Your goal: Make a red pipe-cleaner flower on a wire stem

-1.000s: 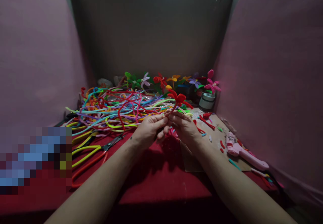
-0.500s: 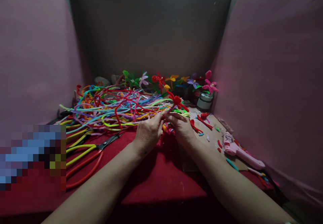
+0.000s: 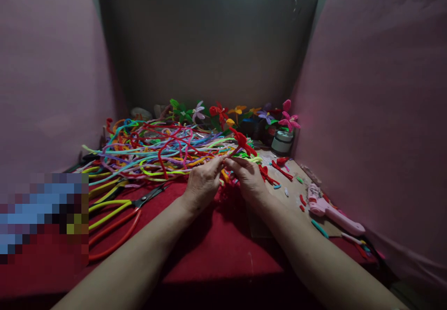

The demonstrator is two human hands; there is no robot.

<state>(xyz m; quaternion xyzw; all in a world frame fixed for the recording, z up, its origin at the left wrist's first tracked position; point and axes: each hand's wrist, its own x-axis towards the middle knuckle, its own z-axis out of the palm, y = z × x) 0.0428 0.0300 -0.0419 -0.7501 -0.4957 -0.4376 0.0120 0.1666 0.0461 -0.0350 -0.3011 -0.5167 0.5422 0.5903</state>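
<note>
My left hand (image 3: pixel 203 183) and my right hand (image 3: pixel 247 177) meet in the middle, thumbs and fingertips pinched together on the stem of a red pipe-cleaner flower (image 3: pixel 243 143). Its fuzzy petals stick up above the fingers and lean to the right. The lower stem is hidden by the fingers. Just behind the left hand lies a big tangle of coloured pipe cleaners (image 3: pixel 174 149). Loose red pipe-cleaner pieces (image 3: pixel 268 176) rest on a board (image 3: pixel 296 198) to the right of my right hand.
Scissors with red and yellow handles (image 3: pixel 139 203) lie left on the red cloth (image 3: pixel 216 259). A pink glue gun (image 3: pixel 335 214) rests at the right. Finished pipe-cleaner flowers (image 3: pixel 198 111) line the back, near a pale jar (image 3: pixel 282 141). Pink walls flank both sides.
The red flower has turned a little in my fingers and its petals now point differently. Both hands keep their pinch, and the view has shifted slightly.
</note>
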